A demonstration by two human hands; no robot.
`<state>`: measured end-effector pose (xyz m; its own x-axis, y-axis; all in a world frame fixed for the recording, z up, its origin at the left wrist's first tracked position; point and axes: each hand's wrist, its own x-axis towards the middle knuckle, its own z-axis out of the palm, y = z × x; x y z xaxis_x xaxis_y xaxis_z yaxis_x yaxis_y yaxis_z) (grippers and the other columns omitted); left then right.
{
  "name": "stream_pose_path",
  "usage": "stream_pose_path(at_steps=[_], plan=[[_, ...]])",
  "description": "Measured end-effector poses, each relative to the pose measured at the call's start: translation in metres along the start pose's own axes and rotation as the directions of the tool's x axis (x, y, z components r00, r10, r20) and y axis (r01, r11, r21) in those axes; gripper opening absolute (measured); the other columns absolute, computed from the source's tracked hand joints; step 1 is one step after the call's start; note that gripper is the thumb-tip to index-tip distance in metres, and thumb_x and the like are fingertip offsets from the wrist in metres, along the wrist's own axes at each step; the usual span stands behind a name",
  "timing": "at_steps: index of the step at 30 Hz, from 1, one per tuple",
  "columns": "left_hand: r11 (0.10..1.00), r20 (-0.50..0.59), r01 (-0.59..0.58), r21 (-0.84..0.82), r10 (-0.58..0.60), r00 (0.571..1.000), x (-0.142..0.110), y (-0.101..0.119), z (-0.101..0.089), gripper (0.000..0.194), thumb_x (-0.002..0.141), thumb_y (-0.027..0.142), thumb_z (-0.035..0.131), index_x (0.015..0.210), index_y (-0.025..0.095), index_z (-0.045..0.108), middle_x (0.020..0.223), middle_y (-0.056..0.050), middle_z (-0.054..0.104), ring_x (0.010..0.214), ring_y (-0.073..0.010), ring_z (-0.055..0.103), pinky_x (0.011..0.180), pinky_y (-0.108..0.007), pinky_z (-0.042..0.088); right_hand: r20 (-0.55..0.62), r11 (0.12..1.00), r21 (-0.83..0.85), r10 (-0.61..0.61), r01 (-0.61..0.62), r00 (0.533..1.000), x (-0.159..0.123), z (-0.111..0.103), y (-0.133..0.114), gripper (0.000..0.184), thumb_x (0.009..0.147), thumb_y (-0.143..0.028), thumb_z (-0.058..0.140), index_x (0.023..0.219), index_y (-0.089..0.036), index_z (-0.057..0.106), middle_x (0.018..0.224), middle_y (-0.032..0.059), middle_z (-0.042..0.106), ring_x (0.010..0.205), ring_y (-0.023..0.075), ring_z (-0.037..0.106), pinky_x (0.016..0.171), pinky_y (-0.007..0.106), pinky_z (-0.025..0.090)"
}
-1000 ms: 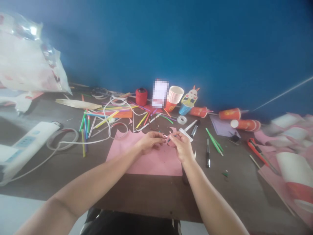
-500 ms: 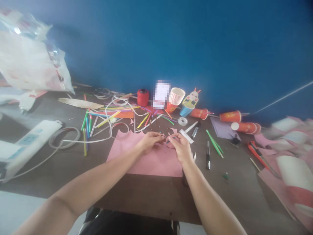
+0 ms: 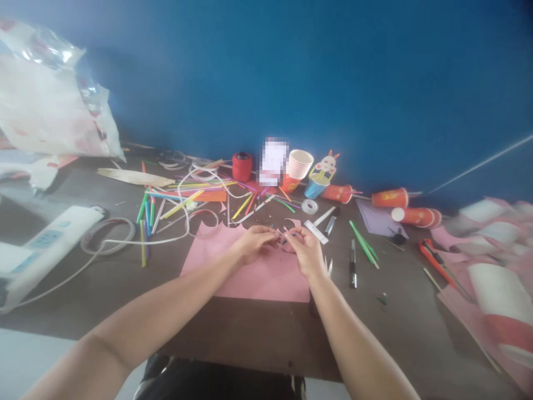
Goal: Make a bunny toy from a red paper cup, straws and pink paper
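Pinching a small pink piece (image 3: pixel 290 244) over the pink sheet (image 3: pixel 260 284) on the table (image 3: pixel 254 328), our right hand (image 3: pixel 308 251) sits just beside our left hand (image 3: pixel 255 244); whether that one grips the piece too, we cannot quite tell.

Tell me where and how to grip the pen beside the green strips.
Probably best pinched mid-barrel, from above: the pen lies flat, slim and lengthwise away from the person, with bare table along both sides for thumb and finger. The right hand is nearer.
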<state>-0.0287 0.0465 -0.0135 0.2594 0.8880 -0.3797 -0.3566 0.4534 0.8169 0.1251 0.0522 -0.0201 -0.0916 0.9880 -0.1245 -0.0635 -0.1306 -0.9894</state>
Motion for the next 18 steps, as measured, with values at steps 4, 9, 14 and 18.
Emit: stream_pose_path(at_steps=[4, 9, 14, 18], plan=[[0.999, 0.026, -0.005, 0.033, 0.004, 1.0, 0.0001, 0.0, 0.0, 0.029, 0.056, 0.032, 0.077, 0.073, 0.011, 0.064, 0.061, -0.002, 0.058, 0.058, -0.0094, 0.052, 0.049, -0.021, 0.035, -0.007, 1.0, -0.009, 0.011, -0.011, 1.0, 0.0006, 0.0, 0.0015, 0.027, 0.066, -0.04, 0.072, 0.075, -0.018, 0.059, 0.067, 0.0001, 0.064, 0.055, 0.0115, 0.056, 0.055, 0.025, 0.049], [0.998, 0.044, -0.023, 0.063, 0.02, 0.999, 0.0023, -0.0027, -0.0011, 0.03, 0.056, 0.031, 0.079, 0.072, 0.011, 0.063, 0.06, 0.0, 0.057, 0.053, -0.0071, 0.05, 0.05, -0.021, 0.034, -0.003, 0.999, -0.046, -0.012, 0.012, 1.0, 0.0002, -0.0005, 0.0016, 0.028, 0.067, -0.042, 0.071, 0.075, -0.018, 0.059, 0.068, -0.0002, 0.065, 0.053, 0.0111, 0.056, 0.056, 0.025, 0.048], [0.995, 0.018, -0.039, 0.095, 0.038, 0.999, 0.0025, -0.0037, -0.0005, 0.031, 0.055, 0.033, 0.078, 0.072, 0.012, 0.063, 0.063, -0.001, 0.059, 0.054, -0.007, 0.049, 0.049, -0.02, 0.034, -0.007, 0.997, -0.067, -0.029, 0.028, 1.0, 0.0, 0.0013, 0.0028, 0.027, 0.067, -0.042, 0.071, 0.074, -0.018, 0.058, 0.063, -0.0015, 0.063, 0.052, 0.0113, 0.056, 0.054, 0.024, 0.046], [0.987, -0.036, -0.056, 0.152, 0.062, 0.997, 0.0014, -0.0025, 0.0021, 0.027, 0.055, 0.034, 0.076, 0.064, 0.013, 0.061, 0.056, 0.001, 0.056, 0.051, -0.0074, 0.046, 0.047, -0.02, 0.033, -0.005, 0.994, -0.1, -0.039, 0.039, 0.999, -0.0012, 0.0031, 0.0015, 0.026, 0.068, -0.041, 0.07, 0.074, -0.018, 0.058, 0.06, -0.0021, 0.061, 0.051, 0.0116, 0.056, 0.054, 0.024, 0.045]])
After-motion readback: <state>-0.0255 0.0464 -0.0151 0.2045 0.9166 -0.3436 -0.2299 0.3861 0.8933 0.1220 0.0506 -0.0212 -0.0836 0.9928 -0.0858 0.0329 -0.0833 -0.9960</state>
